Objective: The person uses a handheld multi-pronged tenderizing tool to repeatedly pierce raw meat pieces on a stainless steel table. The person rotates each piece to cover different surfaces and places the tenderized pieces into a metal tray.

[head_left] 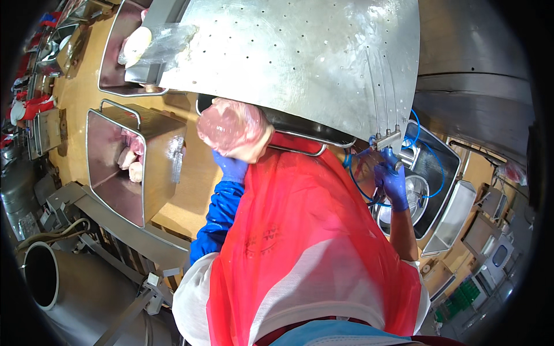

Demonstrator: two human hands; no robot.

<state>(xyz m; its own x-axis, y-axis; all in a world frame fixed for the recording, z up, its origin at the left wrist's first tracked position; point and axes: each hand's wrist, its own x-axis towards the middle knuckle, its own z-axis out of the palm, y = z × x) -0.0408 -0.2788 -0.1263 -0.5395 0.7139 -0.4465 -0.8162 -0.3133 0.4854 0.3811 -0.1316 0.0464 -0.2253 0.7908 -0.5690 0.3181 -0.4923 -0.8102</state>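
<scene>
My left hand (232, 168), in a blue glove, carries a large pale pink cut of raw meat (231, 128) from below. The meat hangs at the near left edge of a perforated metal table (300, 57); most of the fingers are hidden under it. Out to the right, my gloved right hand (393, 183) is closed around the handle of a brine injector gun (388, 141). Several long thin needles on the gun point away from me over the table's right part. A blue hose (441, 167) loops beside the gun.
Left of me stands a deep metal tub (153, 158) with raw meat inside; another tub (103, 75) is farther back. A clear bag (167, 46) lies at the table's left corner. On the right is a dark bin (441, 199) with metal vessels. A steel cylinder (86, 294) stands lower left.
</scene>
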